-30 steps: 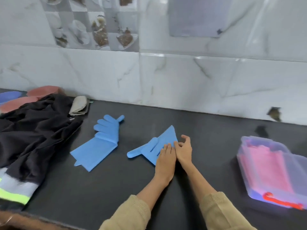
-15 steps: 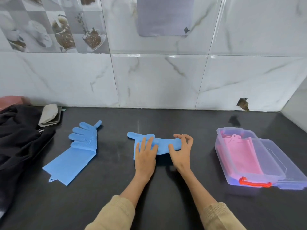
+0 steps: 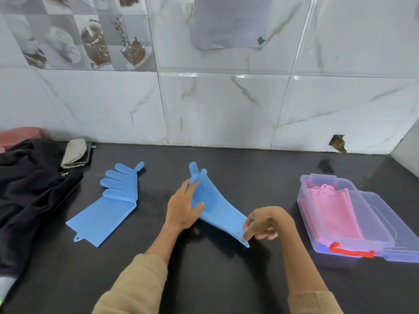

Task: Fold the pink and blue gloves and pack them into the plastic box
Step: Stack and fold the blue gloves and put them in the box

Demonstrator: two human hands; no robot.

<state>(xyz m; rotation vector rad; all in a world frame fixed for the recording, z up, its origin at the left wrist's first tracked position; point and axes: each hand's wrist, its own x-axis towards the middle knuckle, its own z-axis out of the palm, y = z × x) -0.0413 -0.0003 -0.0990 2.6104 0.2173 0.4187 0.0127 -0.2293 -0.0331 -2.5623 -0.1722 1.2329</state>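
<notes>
The blue glove in hand runs on a diagonal, fingers up and away at the far left, cuff down at the near right, stretched between both hands just above the table. Left hand grips the palm end, thumb curled over the rubber; right hand pinches the cuff corner between fingertips. So the long axis points cuff-first toward the plastic box, which sits open to the right of the right hand with pink gloves already inside. Right hand's the nearer one. The second blue glove lies flat, well left of the left hand, not yet folded by the look of it.
</notes>
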